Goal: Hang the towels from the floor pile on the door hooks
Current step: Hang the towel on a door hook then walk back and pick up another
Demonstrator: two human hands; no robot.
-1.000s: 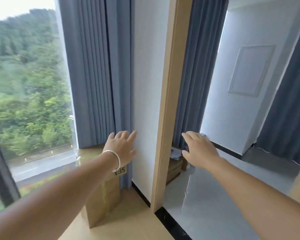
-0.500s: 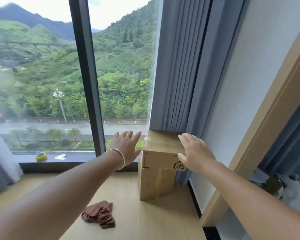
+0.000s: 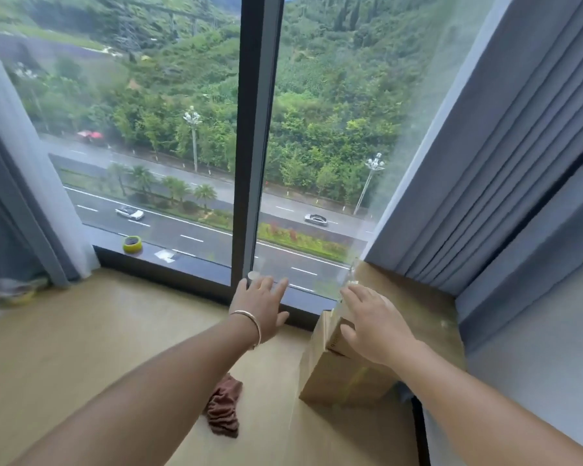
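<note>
A crumpled reddish-brown towel [image 3: 223, 409] lies on the light wooden floor, low in the middle of the view, partly behind my left forearm. My left hand [image 3: 261, 306], with a silver bangle at the wrist, is stretched forward with its fingers straight, above and beyond the towel, holding nothing. My right hand [image 3: 374, 322] is also held out with straight fingers and holds nothing, over the cardboard boxes. No door hooks are in view.
Stacked cardboard boxes [image 3: 340, 381] stand on the floor at the right, against a grey curtain [image 3: 492, 163]. A floor-to-ceiling window with a dark frame [image 3: 249, 156] is ahead. A yellow-green tape roll [image 3: 132, 244] sits on the sill. Another curtain hangs at the left.
The view has swung left from the doorway to the window and tilted down. The towel on the floor has come into view. Both hands stay stretched out and hold nothing.
</note>
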